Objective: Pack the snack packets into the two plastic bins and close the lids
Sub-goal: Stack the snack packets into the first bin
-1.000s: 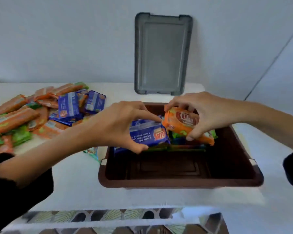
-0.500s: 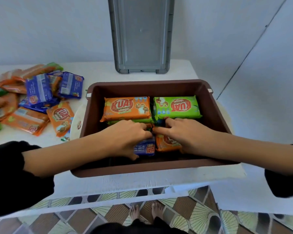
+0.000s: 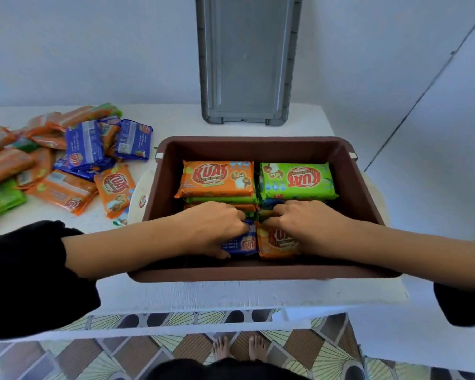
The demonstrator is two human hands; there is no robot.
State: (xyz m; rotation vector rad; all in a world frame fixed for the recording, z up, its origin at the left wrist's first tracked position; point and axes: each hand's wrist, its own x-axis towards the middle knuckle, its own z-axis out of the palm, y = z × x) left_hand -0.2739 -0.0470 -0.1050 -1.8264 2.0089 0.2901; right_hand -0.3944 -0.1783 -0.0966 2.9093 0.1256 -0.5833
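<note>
left grip (image 3: 217, 229) clamped on blue foil snack packet (image 3: 243, 244) | right grip (image 3: 307, 226) clamped on orange foil snack packet (image 3: 276, 242) | both inside brown plastic bin (image 3: 258, 142) | probably light, slippery, crushable; best held by long edges

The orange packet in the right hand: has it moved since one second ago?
Yes. Against the bin, the orange packet went from up over it down into its near row, beside the blue packet; the right hand holds it.
</note>
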